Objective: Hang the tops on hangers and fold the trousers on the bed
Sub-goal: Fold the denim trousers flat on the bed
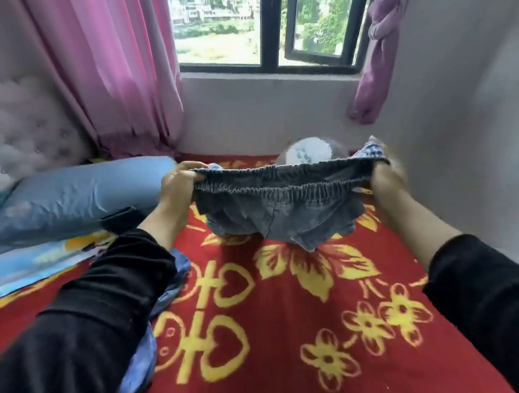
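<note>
While both hands stretch it wide by the elastic waistband, the pair of grey denim trousers point(283, 208) hangs just over the bed point(292, 361), approx. mid-view. The waistband is pulled level from 9 to 3 o'clock, w/ the legs bunched & dangling at 6 o'clock. The lowest hem is close to the red blanket point(254, 388); can't tell if it touches. At the waistband's 9 o'clock end the left hand point(180, 186) grips tight, fingers curled over the top edge. At the 3 o'clock end the right hand point(386, 182) grips likewise, but it's blurred, so finger detail is unclear. Both forearms are bare, black sleeves point(87, 328) ending partway up. A bit of blue-and-white checked fabric point(374, 148) shows at 12 o'clock of the right hand; part of the trousers or a separate item, can't tell. Behind the waistband, also at 12 o'clock, a rounded white thing w/ blue-green print point(310, 150) sits on the bed near the wall point(262, 114), partly hidden. The blanket has yellow flowers & hearts and covers the bed. At 9 o'clock of the trousers lies a light blue pillow point(79, 198), w/ a small dark item point(121, 218) at its near edge. Blue cloth point(140, 361) lies crumpled under the left arm, approx. 7 o'clock. Further out: pale tufted headboard point(14, 129) at 10 o'clock, pink curtain point(107, 69) at 11, dark-framed window point(269, 28) at 12, purple cloth point(378, 55) hanging by the wall at 1 o'clock.
</note>
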